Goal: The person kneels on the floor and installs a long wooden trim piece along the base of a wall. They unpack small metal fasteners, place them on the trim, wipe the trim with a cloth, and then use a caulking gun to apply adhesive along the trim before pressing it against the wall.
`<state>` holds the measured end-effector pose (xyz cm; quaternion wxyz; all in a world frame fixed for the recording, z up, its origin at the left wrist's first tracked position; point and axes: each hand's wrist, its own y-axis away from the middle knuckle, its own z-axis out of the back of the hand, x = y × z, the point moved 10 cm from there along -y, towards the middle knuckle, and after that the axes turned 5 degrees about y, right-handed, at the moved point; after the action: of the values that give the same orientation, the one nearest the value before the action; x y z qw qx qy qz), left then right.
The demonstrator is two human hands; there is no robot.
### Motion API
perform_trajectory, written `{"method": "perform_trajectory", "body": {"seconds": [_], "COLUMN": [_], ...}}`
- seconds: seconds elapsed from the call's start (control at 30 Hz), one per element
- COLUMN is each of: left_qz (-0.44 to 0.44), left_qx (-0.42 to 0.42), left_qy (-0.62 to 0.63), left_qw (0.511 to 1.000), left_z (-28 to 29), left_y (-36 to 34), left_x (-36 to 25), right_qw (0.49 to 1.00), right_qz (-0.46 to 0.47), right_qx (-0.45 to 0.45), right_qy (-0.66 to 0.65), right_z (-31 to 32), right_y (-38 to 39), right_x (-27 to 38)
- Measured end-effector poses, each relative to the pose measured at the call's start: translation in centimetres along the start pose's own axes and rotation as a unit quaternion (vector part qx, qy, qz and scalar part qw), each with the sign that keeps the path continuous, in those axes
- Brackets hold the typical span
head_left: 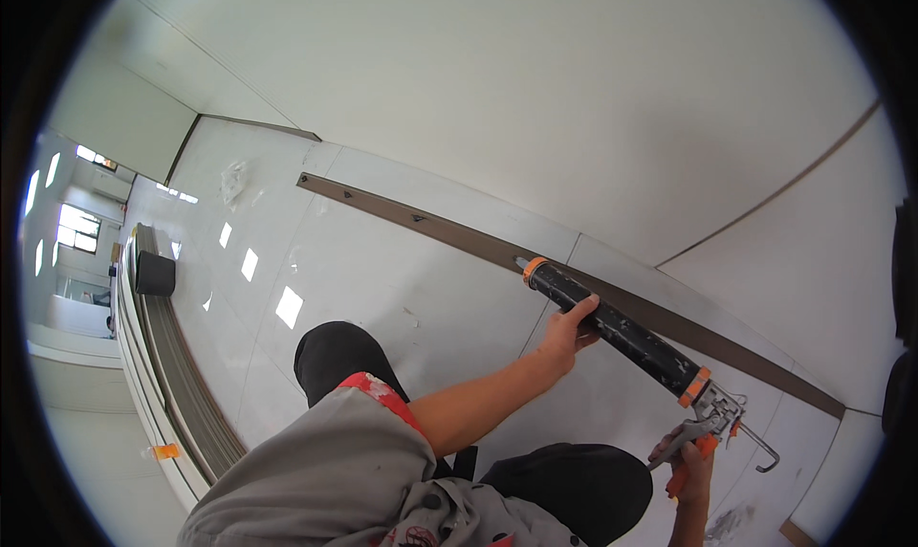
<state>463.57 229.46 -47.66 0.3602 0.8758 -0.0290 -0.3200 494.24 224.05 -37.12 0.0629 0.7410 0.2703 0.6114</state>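
Observation:
A caulking gun (626, 335) with a scuffed black barrel and orange end rings slants across the right half of the head view. My left hand (571, 334) wraps round the barrel near its front, thumb on top. At the rear, my right hand (690, 461) is closed round the orange and grey handle by the trigger; a bent metal rod sticks out behind. The nozzle tip is over a long brown skirting strip (469, 244), which lies on the floor with several dark dabs at its left part. Whether the tip touches the strip I cannot tell.
A pale wall (535, 98) rises along the far side, with another brown strip (258, 124) at its foot. Crumpled clear plastic (232, 181) lies on the glossy tiled floor (316, 251). Stacked long strips (182, 356) and a black box-like object (155, 273) are at left.

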Motion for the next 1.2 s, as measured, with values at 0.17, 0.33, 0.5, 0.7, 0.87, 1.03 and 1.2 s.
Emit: {"method": "perform_trajectory", "body": {"seconds": [0.17,0.33,0.5,0.7,0.87,1.03,1.2], "left_qz": [0.021,0.031,0.026,0.023,0.04,0.079,0.106], "left_qx": [-0.006,-0.012,-0.011,0.001,0.011,0.028,0.068], "left_qy": [-0.028,-0.047,-0.053,-0.068,-0.045,-0.015,-0.081], "left_qw": [0.999,0.998,0.998,0.997,0.998,0.996,0.989], "left_z": [1.2,2.1,2.2,2.3,2.1,0.4,-4.2], "left_y": [-1.3,-2.6,-2.7,-2.9,-2.4,-2.3,3.4], "left_x": [1.5,0.9,0.8,0.1,-0.2,1.3,5.7], "right_qw": [0.999,0.999,0.998,0.998,0.998,0.994,0.993], "right_qz": [-0.015,-0.033,-0.035,-0.036,-0.032,-0.012,-0.012], "right_qx": [-0.011,-0.021,-0.034,-0.048,-0.033,-0.052,-0.114], "right_qy": [-0.027,-0.021,-0.048,-0.035,0.036,0.097,-0.042], "right_z": [0.2,-1.2,-1.8,-2.9,-3.8,-3.4,0.7], "right_y": [0.3,-0.1,0.5,0.9,1.2,3.1,11.0], "right_x": [-1.5,-1.9,-2.2,-1.7,0.0,2.5,-0.6]}}
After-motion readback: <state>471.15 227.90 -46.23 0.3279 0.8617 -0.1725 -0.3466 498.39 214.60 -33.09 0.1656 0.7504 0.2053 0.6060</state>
